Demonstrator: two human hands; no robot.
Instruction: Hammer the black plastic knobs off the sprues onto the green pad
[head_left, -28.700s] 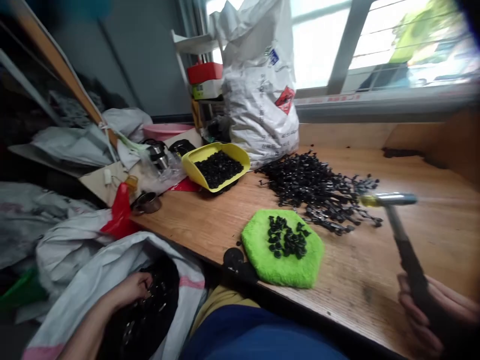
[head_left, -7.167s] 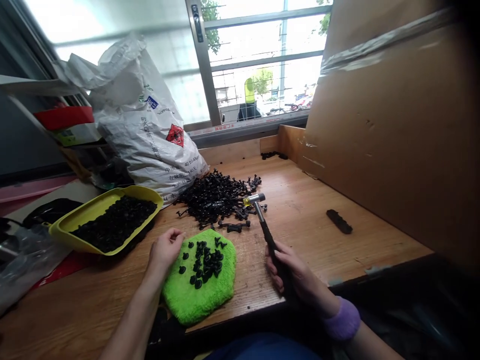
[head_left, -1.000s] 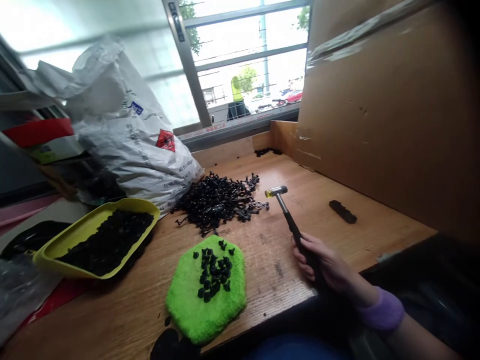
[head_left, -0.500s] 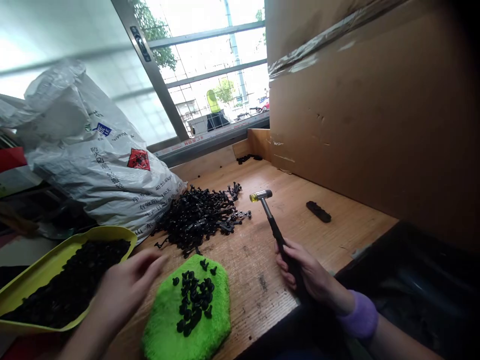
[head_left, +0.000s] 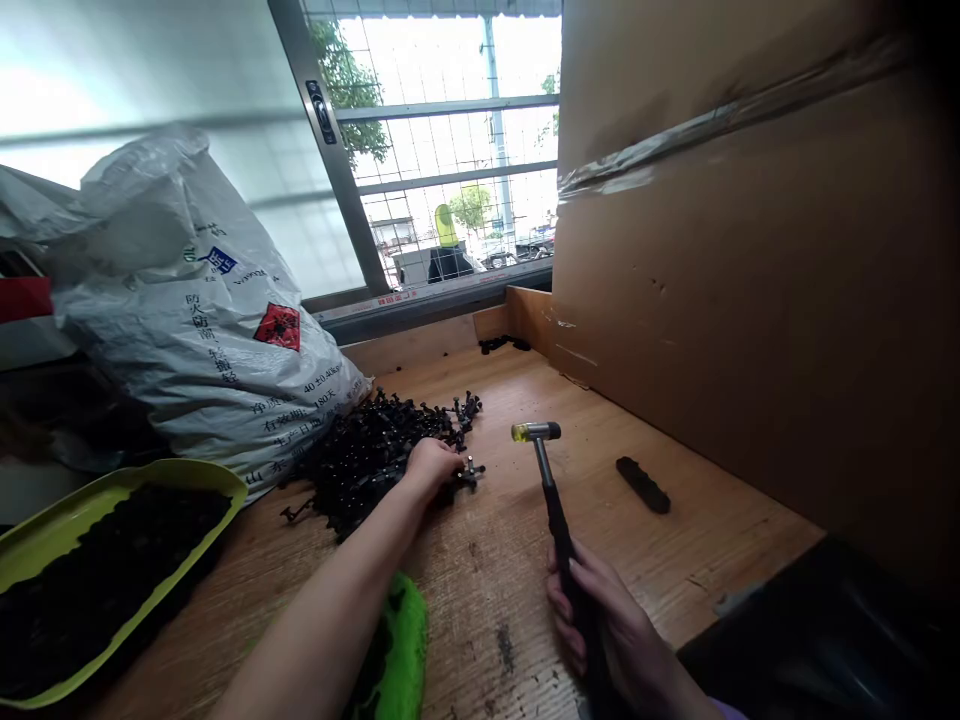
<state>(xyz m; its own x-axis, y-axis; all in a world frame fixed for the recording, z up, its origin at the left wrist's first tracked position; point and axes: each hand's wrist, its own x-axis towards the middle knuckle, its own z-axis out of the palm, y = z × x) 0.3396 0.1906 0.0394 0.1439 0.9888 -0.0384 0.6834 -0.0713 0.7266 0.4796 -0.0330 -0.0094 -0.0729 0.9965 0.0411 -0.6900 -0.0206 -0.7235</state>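
My right hand [head_left: 600, 610] is wrapped around the black grip of a small hammer [head_left: 551, 480], held upright with its head at the top. One end of the head is a clear yellow face, the other black. Stretched forward over the table, my left hand [head_left: 433, 465] touches the right side of a heap of small black plastic pieces [head_left: 360, 450]. Its fingers are curled together; what lies between them is hidden. Below my left forearm is a fuzzy green pad [head_left: 409, 640], largely covered by the arm, with black pieces on it.
A yellow tray [head_left: 217, 478] of small black parts stands at the left. Behind the heap leans a white printed sack [head_left: 225, 330]. A large cardboard box [head_left: 735, 270] walls off the right. One dark elongated piece [head_left: 643, 484] lies on the wooden table [head_left: 480, 590].
My left hand has moved forward and right, from beside the green pad to the heap. The hammer is still in my right hand. The view has tilted and shifted a little.
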